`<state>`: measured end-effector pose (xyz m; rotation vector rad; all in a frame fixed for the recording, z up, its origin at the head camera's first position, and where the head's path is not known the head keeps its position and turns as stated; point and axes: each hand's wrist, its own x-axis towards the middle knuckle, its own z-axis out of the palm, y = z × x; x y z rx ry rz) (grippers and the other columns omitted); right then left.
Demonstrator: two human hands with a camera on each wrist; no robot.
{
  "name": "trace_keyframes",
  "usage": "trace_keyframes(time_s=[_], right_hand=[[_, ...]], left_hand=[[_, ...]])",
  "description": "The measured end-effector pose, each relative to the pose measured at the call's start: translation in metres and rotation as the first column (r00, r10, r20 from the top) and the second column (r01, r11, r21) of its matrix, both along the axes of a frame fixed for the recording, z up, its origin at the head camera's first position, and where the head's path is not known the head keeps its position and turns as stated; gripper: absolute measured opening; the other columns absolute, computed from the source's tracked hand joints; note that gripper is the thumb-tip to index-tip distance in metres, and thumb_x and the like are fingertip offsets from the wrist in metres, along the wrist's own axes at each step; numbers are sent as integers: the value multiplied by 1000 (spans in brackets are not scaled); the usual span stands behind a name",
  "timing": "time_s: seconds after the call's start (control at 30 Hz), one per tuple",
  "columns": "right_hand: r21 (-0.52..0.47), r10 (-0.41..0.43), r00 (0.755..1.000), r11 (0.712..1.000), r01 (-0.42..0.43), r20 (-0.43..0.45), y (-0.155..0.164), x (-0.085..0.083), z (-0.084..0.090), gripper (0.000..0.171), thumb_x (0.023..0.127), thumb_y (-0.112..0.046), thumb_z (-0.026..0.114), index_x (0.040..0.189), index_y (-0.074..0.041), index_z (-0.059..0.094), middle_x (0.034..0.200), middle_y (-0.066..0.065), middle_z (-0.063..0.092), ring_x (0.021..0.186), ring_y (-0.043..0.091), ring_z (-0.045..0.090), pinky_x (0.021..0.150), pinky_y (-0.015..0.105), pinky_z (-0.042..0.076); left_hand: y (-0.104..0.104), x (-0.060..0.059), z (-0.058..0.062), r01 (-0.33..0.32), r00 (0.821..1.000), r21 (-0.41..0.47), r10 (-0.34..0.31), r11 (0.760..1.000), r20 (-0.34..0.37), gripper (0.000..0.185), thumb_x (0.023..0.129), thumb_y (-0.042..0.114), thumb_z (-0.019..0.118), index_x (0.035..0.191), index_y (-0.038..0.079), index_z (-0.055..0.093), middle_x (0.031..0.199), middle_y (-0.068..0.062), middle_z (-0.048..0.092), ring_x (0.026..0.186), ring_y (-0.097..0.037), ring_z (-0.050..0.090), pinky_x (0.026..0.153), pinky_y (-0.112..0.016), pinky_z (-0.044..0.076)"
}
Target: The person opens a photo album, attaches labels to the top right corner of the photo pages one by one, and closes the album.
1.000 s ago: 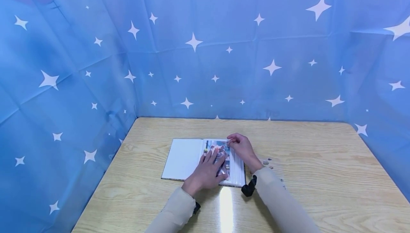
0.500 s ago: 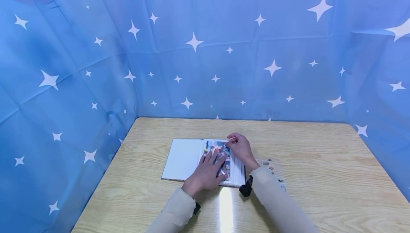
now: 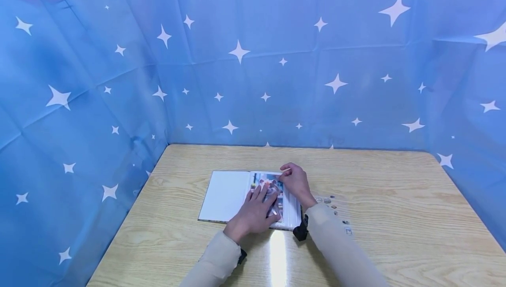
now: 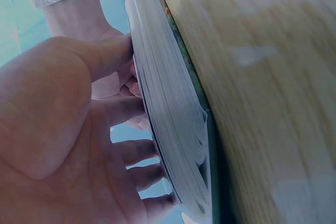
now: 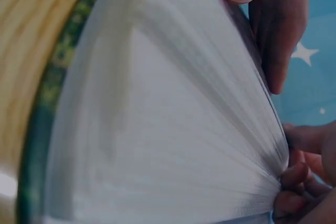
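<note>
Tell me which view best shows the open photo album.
The head view: the whole album lies open on the table, left hand flat on it, right hand at its top corner. The left wrist view shows only its page edges; the right wrist view, fanned pages.

The left hand [image 4: 68, 145] lies flat, fingers [image 4: 131, 150] pressed on the album [image 4: 173, 129] atop the wooden table [image 4: 262, 77]

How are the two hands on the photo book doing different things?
The left hand lies flat with straight fingers on the photo page; the right hand curls, its grip pinching the page's top corner. The left sits nearer the person, the right farther. Both touch the same open book.
</note>
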<state>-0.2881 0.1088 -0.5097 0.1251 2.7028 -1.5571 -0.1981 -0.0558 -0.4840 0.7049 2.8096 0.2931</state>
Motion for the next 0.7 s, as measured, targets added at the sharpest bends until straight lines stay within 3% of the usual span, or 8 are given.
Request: trace_keyframes(time_s=[0.3, 0.7], right_hand=[[-2, -27, 1000, 1000, 27, 0, -2, 2, -1, 24, 88, -12, 74, 110, -4, 67, 89, 9, 66, 75, 20, 62, 66, 30, 49], [30, -22, 1000, 999, 22, 17, 7, 1, -1, 23, 87, -19, 76, 104, -5, 68, 84, 5, 58, 73, 19, 52, 64, 29, 41]], left_hand=[[0, 1, 1, -1, 1000, 9, 1, 1000, 8, 68, 101, 50, 48, 158, 18, 28, 166, -13, 14, 152, -33, 11, 120, -55, 17], [-1, 0, 0, 3, 1000, 1, -3, 1000, 3, 68, 101, 50, 48, 158, 18, 27, 165, -14, 13, 152, -32, 11, 121, -55, 18]])
